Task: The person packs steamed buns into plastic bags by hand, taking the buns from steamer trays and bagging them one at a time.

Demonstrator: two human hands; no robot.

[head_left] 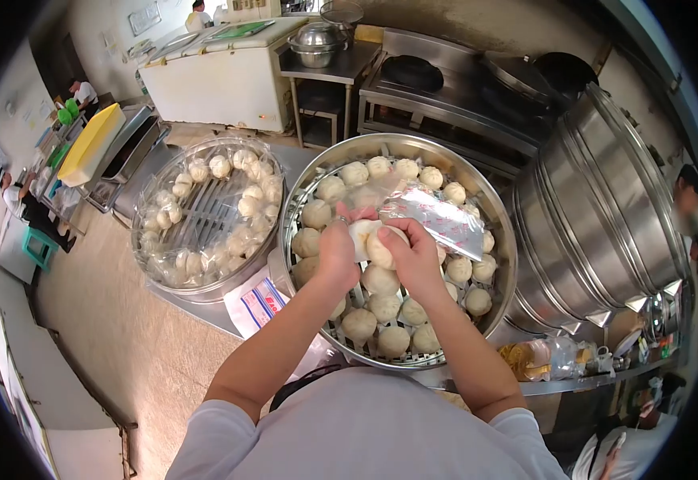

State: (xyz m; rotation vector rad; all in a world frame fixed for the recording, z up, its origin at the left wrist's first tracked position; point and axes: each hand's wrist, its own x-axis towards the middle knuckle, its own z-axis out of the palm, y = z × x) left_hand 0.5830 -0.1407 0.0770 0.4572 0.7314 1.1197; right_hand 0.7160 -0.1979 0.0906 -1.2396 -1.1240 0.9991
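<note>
Both hands are together over a round metal steamer tray [291, 240] of white steamed buns [394, 342]. My left hand [341, 244] is closed around a pale bun [361, 234]. My right hand [415, 252] has its fingers wrapped on another steamed bun [381, 250], pressed right beside the first. Clear plastic film [365, 197] shows just beyond the hands; whether either hand grips it I cannot tell. A shiny plastic packet with pinkish print [439, 221] lies over the buns past my right hand.
At the left, a second round tray [205, 210] holds buns wrapped in clear plastic. A printed plastic bag [254, 308] lies between the trays. Tall stacked metal steamers [597, 216] stand close at the right, with a bottle [525, 360] below. Several people are farther off.
</note>
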